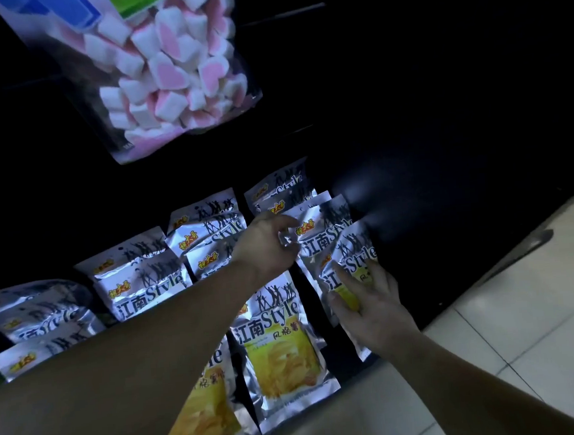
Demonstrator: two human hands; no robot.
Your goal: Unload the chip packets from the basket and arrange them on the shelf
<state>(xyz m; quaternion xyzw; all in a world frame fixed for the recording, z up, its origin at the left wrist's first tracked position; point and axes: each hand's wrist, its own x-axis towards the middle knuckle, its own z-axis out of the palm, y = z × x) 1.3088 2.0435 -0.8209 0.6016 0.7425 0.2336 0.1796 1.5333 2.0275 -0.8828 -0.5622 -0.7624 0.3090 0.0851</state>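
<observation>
Several silver chip packets with yellow fronts lie in overlapping rows on a dark shelf [400, 229]. My left hand [263, 245] reaches across to the right-hand row and pinches the upper left edge of a silver packet [317, 232] there. My right hand [371, 308] rests with straight fingers on the front packet of that row [350, 257], pressing it down. A large packet [282, 351] lies flat in the middle row below my left forearm. No basket is in view.
A clear bag of pink and white marshmallows [171, 72] hangs above the shelf at the upper left. More silver packets [39, 315] fill the left end of the shelf. Pale floor tiles [527, 318] lie at the lower right.
</observation>
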